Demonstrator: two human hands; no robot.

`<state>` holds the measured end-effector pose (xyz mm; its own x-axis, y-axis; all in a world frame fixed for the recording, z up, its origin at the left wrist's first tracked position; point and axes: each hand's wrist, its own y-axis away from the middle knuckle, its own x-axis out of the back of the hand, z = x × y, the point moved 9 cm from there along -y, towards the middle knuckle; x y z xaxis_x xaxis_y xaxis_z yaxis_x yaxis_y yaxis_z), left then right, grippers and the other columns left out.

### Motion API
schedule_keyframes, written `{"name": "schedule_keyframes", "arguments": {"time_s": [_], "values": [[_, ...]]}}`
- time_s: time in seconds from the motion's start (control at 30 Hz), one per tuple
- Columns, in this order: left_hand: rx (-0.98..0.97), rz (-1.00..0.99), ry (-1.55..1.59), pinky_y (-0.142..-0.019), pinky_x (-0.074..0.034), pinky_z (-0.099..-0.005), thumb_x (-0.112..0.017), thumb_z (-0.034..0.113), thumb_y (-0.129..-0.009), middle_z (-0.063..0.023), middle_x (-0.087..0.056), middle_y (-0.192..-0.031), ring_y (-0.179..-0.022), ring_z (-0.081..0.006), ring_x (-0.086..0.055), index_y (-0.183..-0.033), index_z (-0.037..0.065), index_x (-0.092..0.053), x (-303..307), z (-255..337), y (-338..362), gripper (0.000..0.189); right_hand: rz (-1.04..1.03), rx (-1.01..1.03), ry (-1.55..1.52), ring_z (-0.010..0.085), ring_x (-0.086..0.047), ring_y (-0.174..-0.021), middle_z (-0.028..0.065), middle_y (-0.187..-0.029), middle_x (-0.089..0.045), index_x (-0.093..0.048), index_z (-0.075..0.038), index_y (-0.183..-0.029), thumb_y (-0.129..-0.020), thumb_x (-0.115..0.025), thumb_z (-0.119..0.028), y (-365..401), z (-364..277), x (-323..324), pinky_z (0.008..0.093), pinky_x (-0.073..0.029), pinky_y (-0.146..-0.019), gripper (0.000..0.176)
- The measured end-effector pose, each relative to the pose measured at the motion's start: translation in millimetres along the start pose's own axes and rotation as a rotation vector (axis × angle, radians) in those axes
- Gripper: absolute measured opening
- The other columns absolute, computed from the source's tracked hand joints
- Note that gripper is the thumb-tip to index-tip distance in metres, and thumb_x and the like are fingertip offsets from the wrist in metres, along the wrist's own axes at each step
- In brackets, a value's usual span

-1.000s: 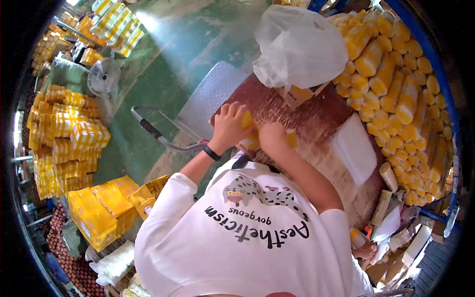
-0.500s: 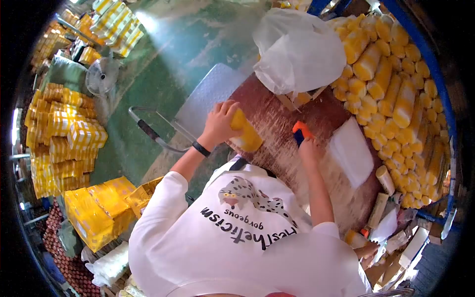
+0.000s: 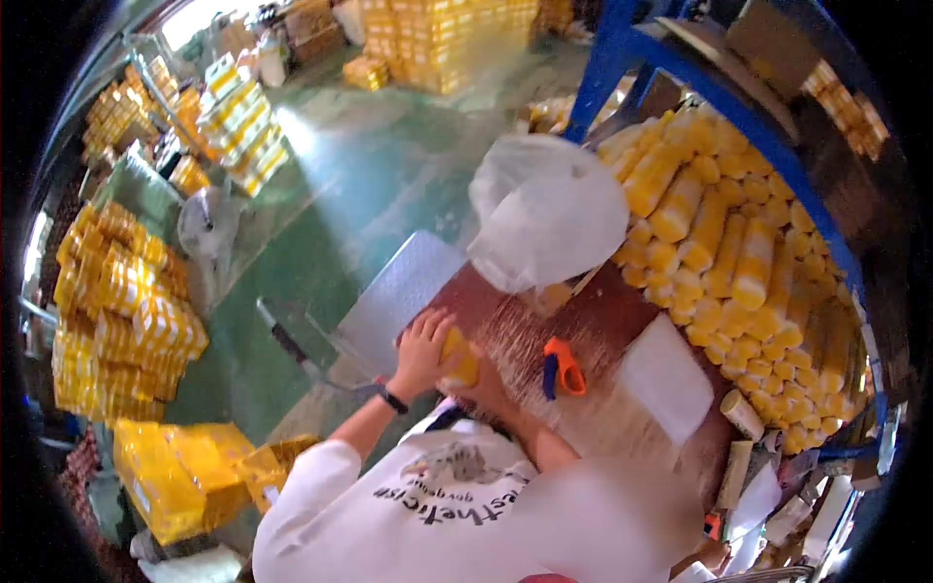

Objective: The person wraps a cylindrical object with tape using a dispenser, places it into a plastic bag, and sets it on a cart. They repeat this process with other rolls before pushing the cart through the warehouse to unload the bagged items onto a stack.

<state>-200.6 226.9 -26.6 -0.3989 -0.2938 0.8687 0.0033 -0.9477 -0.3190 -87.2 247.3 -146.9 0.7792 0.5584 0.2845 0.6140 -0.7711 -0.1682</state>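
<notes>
Left hand (image 3: 425, 348) lies over the far left side of a short yellow bundle (image 3: 457, 356), fingers curved across it, holding it. Right hand (image 3: 482, 377) presses against the bundle's near right side; its fingers are largely hidden, so I cannot tell how far they close. Bundle sits between the two hands, near the left end of a worn reddish table (image 3: 515, 325), just beyond the front of a white shirt (image 3: 389, 525) with an animal print and dark lettering. Whether its underside touches the tabletop: cannot tell. Black wristband (image 3: 393, 399) on the left wrist.

Right of the hands, apart from both, an orange and blue tool (image 3: 567, 371) lies on the table. Farther right, a flat white sheet (image 3: 669, 379); past its near right end, a pale tube (image 3: 742, 415). Far side of the table: puffed translucent white bag (image 3: 549, 216). Left of the bag, a greyish panel (image 3: 400, 291) adjoins the table. Left again, a metal bar with a dark grip (image 3: 284, 340), over green floor (image 3: 340, 194).

Right side: tall heap of yellow-and-white rolls (image 3: 724, 267), piled close, blue frame (image 3: 753, 160) rising behind. Near left: yellow-wrapped cartons (image 3: 175, 481). Farther left, stacked yellow checked boxes (image 3: 121, 311), with a round fan (image 3: 207, 222) just beyond, blurred. Far background: large block of yellow boxes (image 3: 437, 39).
</notes>
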Motion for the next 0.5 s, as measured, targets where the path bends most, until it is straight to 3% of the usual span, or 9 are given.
{"name": "schedule_keyframes", "arguments": {"time_s": [0.07,0.1,0.13,0.17,0.23,0.3,0.37,0.4,0.5], "values": [[0.006,0.003,-0.094,-0.085,-0.039,-0.0455,-0.064,0.037,-0.07,-0.0087,-0.045,-0.128,-0.119,-0.0311,-0.041,-0.121,0.011,-0.049,-4,24,-2,0.059,0.034,-0.059,-0.233,0.0201,-0.052,-0.096,0.0124,-0.106,-0.056,-0.048,-0.002,-0.116,-0.06,-0.083,-0.024,9,-23,11,0.0358,-0.044,-0.082,0.07],[0.008,0.047,-0.15,-0.083,-0.039,-0.0446,-0.064,0.036,-0.071,-0.0088,-0.046,-0.127,-0.118,-0.0305,-0.041,-0.12,0.011,-0.05,-4,38,-1,0.057,-0.084,-0.073,-0.243,0.0184,-0.052,-0.098,0.0108,-0.108,-0.056,-0.049,-0.004,-0.118,-0.06,-0.083,-0.026,11,-2,3,0.0348,-0.044,-0.083,0.071],[0.009,0.083,-0.206,-0.08,-0.039,-0.0438,-0.064,0.035,-0.071,-0.009,-0.047,-0.126,-0.118,-0.0299,-0.042,-0.119,0.011,-0.051,-3,50,-4,0.055,-0.077,0.006,0.013,0.0209,-0.049,-0.106,0.0081,-0.115,-0.051,-0.038,-0.005,-0.127,-0.062,-0.083,-0.025,17,27,0,0.0362,-0.041,-0.091,0.082],[0.008,0.062,-0.163,-0.082,-0.039,-0.044,-0.063,0.033,-0.073,-0.0098,-0.047,-0.126,-0.117,-0.03,-0.042,-0.119,0.011,-0.052,1,54,-12,0.052,-0.139,-0.069,-0.041,0.0205,-0.048,-0.11,0.0075,-0.12,-0.05,-0.036,-0.006,-0.13,-0.059,-0.085,-0.026,13,11,12,0.036,-0.04,-0.094,0.088],[0.029,-0.007,-0.043,-0.085,-0.04,-0.0443,-0.062,0.029,-0.077,-0.0114,-0.048,-0.125,-0.117,-0.0302,-0.044,-0.117,0.009,-0.053,-7,73,-19,0.046,-0.114,-0.13,-0.268,0.0197,-0.049,-0.111,0.0057,-0.123,-0.051,-0.039,-0.009,-0.13,-0.061,-0.082,-0.029,24,25,23,0.036,-0.042,-0.094,0.084],[0.102,0.055,0.348,-0.088,-0.041,-0.0421,-0.06,0.025,-0.082,-0.0131,-0.048,-0.124,-0.115,-0.0303,-0.046,-0.116,0.007,-0.054,-13,52,-29,0.038,-0.093,-0.181,-0.34,0.0203,-0.052,-0.111,0.0048,-0.123,-0.053,-0.043,-0.01,-0.13,-0.069,-0.077,-0.029,48,50,36,0.0367,-0.043,-0.093,0.072],[0.217,0.067,0.662,-0.088,-0.045,-0.0367,-0.058,0.018,-0.087,-0.0159,-0.049,-0.123,-0.11,-0.0317,-0.051,-0.114,0.004,-0.055,-28,18,-30,0.031,-0.026,-0.487,-0.71,0.0206,-0.054,-0.108,0.0058,-0.12,-0.055,-0.044,-0.009,-0.13,-0.075,-0.07,-0.029,84,70,58,0.0373,-0.044,-0.093,0.064],[0.283,0.062,0.859,-0.081,-0.048,-0.0334,-0.06,0.017,-0.086,-0.0155,-0.051,-0.12,-0.101,-0.0291,-0.057,-0.113,0.003,-0.056,-13,25,-27,0.031,0.002,-0.643,-0.899,0.0207,-0.055,-0.107,0.0063,-0.118,-0.056,-0.044,-0.008,-0.13,-0.078,-0.067,-0.029,108,74,68,0.0376,-0.045,-0.093,0.06],[0.345,-0.096,0.739,-0.075,-0.049,-0.0299,-0.06,0.015,-0.086,-0.0126,-0.06,-0.107,-0.09,-0.0218,-0.062,-0.108,0.002,-0.059,-36,8,6,0.026,0.275,-0.696,-1.128,0.0232,-0.058,-0.102,0.009,-0.115,-0.057,-0.045,-0.007,-0.128,-0.084,-0.058,-0.035,148,83,134,0.0396,-0.046,-0.091,0.053]]}}
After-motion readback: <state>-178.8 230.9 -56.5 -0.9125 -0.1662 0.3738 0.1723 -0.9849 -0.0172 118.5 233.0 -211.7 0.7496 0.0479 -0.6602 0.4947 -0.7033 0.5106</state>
